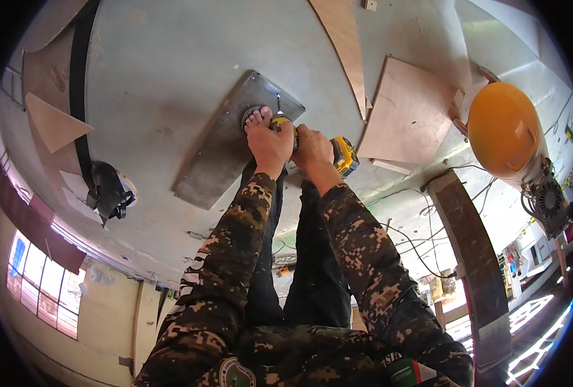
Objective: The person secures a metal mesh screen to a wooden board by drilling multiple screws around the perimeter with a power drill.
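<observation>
A yellow-and-black cordless drill [280,121] is held in both hands, its bit pointing at the far end of a dark perforated metal panel [218,161]. My right hand [313,153] is closed round the handle, with the yellow battery [345,157] sticking out to its right. Closed over the front part of the drill body is my left hand [271,147]; its fingertips are partly hidden. Bare toes [258,117] in dark footwear press on the panel beside the drill. Whether the bit touches the panel, I cannot make out.
Plywood sheets [410,109] lie on the grey floor [164,84] to the right. At far right stands an orange rounded machine part [504,129] with a fan. A black helmet-like item [111,190] lies left. Cables [422,255] run near a dark beam [470,245].
</observation>
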A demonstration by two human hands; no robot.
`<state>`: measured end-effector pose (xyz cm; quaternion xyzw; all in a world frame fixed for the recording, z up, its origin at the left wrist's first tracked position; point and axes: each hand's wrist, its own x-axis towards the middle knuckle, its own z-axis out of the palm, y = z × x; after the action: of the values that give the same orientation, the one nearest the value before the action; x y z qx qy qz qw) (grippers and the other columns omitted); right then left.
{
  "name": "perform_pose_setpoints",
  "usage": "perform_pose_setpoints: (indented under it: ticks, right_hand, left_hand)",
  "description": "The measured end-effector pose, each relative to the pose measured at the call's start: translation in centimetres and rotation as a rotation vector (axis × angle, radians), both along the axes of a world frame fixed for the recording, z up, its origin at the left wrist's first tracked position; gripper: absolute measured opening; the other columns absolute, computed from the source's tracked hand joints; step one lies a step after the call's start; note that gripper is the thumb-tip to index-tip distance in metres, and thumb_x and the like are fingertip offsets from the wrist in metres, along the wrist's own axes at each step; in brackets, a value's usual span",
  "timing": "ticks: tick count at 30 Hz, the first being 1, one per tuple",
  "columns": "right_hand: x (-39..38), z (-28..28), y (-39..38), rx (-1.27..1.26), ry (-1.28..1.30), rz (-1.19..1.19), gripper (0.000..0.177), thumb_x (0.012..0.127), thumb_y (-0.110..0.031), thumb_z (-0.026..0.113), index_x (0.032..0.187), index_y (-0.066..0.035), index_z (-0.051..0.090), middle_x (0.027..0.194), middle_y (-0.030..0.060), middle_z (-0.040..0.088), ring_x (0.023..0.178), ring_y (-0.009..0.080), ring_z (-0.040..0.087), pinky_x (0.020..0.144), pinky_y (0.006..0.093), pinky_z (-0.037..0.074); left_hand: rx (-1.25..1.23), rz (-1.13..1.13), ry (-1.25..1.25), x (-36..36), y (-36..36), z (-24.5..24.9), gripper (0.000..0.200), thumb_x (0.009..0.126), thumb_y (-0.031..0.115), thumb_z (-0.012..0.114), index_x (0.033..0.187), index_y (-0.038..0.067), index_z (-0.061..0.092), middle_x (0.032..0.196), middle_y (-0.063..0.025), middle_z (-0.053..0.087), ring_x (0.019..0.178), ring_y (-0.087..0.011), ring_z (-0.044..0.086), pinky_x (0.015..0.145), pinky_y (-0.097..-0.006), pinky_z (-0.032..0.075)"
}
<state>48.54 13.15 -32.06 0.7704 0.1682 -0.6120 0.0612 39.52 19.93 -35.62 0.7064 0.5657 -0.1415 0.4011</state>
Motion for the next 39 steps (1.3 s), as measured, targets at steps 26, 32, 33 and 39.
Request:
perform_pose_setpoints:
  ticks: [26, 32, 33, 39]
  right_hand:
    - [-0.2, -2.8, -0.2, 0.036, -0.034, 0.112, 0.035, 0.080, -0.022, 0.073, 0.111, -0.011, 0.062, 0.105, 0.0159, 0.071, 0.099, 0.0349, 0.070, 0.084, 0.0455, 0.056]
    - [-1.8, -0.3, -5.3, 0.208, -0.120, -0.035, 0.044, 0.072, -0.018, 0.076, 0.113, -0.012, 0.062, 0.101, 0.0151, 0.071, 0.098, 0.0377, 0.068, 0.084, 0.0473, 0.055]
    - [-2.2, 0.4, -6.6, 0.263, -0.131, -0.064, 0.047, 0.073, -0.019, 0.076, 0.117, -0.013, 0.062, 0.101, 0.0146, 0.071, 0.097, 0.0365, 0.069, 0.083, 0.0467, 0.055]
    - [-5.1, 3.7, -13.8, 0.464, -0.146, -0.308, 0.054, 0.071, -0.018, 0.079, 0.122, -0.014, 0.063, 0.099, 0.0164, 0.071, 0.094, 0.0376, 0.068, 0.082, 0.0470, 0.054]
  left_hand:
    - [0.075, 0.139, -0.143, -1.4, -0.1, -2.3, 0.042, 0.083, 0.030, 0.058, 0.100, -0.007, 0.071, 0.105, -0.0334, 0.066, 0.110, -0.0457, 0.060, 0.101, -0.0447, 0.045]
    - [-0.528, 0.686, -0.277, -6.7, 1.1, -4.0, 0.019, 0.101, 0.018, 0.049, 0.100, 0.006, 0.062, 0.089, -0.0013, 0.062, 0.071, -0.0094, 0.055, 0.062, -0.0266, 0.045]
    - [-0.529, 0.677, -0.278, -7.1, 1.1, -3.6, 0.019, 0.101, 0.018, 0.049, 0.100, 0.006, 0.062, 0.089, -0.0013, 0.062, 0.071, -0.0094, 0.055, 0.062, -0.0266, 0.045]
    - [-0.642, 0.428, -0.266, -6.2, -0.7, -0.8, 0.008, 0.099, 0.004, 0.056, 0.105, 0.003, 0.060, 0.090, -0.0018, 0.064, 0.073, -0.0092, 0.060, 0.059, -0.0229, 0.045]
